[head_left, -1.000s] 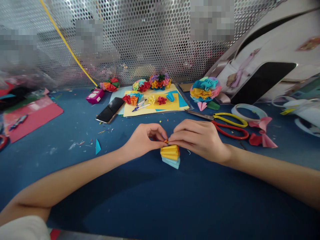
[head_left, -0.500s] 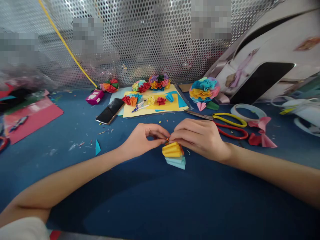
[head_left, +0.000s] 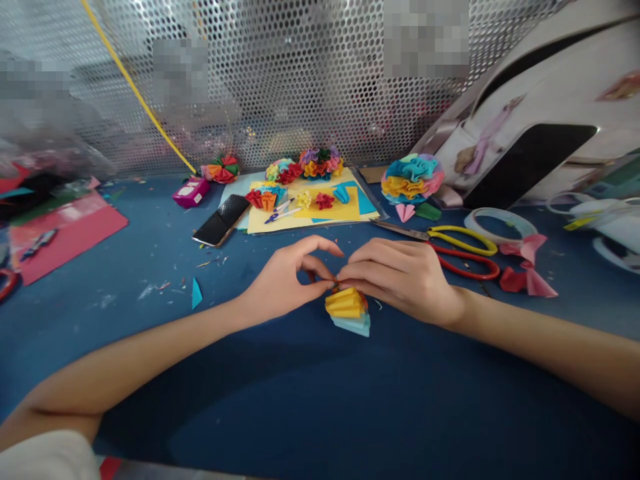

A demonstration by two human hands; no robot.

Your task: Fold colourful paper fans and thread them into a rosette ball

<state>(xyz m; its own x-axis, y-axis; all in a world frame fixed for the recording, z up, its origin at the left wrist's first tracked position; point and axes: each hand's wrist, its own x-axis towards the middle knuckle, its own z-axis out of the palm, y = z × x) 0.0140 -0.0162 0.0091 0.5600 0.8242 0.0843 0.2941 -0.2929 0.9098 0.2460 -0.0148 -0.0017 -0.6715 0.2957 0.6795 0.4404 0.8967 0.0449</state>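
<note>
A pleated paper piece [head_left: 347, 304], yellow above and pale blue below with a bit of orange at its edge, hangs just over the blue table. My right hand [head_left: 403, 277] pinches its narrow top end, and the fingers partly cover that end. From the other side, my left hand [head_left: 285, 273] closes its thumb and a finger on the same narrow tip, while its index finger is lifted away and curved. What exactly lies between the fingertips is too small to make out.
Yellow- and red-handled scissors [head_left: 463, 251] lie beyond my right hand, beside a tape roll [head_left: 475, 220]. Farther back are a phone [head_left: 223, 220], paper flowers [head_left: 413, 179], pens [head_left: 280, 215] and stacked coloured sheets [head_left: 250, 227]. A pale backpack [head_left: 545, 87] stands at right.
My left index finger has lifted off the tip, opening a gap above the thumb. The right hand and the pleated paper have barely moved.
</note>
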